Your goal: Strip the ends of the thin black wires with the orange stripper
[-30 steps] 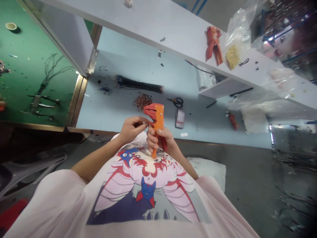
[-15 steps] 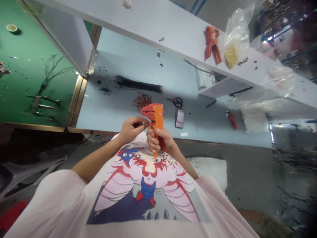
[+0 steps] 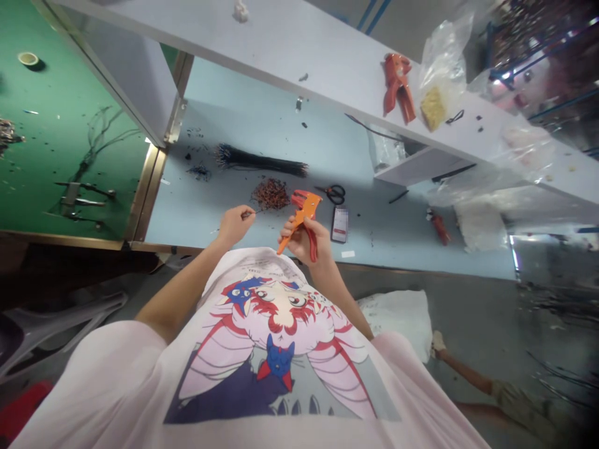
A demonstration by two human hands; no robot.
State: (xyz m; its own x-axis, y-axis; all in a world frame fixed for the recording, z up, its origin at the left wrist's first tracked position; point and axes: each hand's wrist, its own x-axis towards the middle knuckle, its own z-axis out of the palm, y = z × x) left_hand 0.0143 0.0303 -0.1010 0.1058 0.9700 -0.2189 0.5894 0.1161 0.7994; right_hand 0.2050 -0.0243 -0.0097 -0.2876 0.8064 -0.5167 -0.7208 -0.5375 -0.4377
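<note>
My right hand (image 3: 317, 233) is wrapped round the handles of an orange and red wire stripper (image 3: 305, 209), whose jaws point up and to the left. The tool's handles are spread apart. To its left, my left hand (image 3: 234, 226) is closed in a pinch on a short, thin dark wire (image 3: 259, 212); most of the wire is hidden by the fingers. Just beyond both hands lies a heap of small reddish-brown and black wire pieces (image 3: 271, 194). Farther back a long bundle of black wires (image 3: 262, 163) rests on the blue table (image 3: 224, 81).
Black-handled scissors (image 3: 335, 194) and a phone (image 3: 339, 224) lie right of the stripper. A second red stripper (image 3: 397, 87) and a bag of yellow bits (image 3: 433, 107) sit on the raised white shelf (image 3: 290, 47). Another person's leg (image 3: 468, 374) shows at lower right.
My left hand has moved away from the stripper's jaws to the left. My right hand has shifted right with the stripper, which now tilts, and its handles have spread.
</note>
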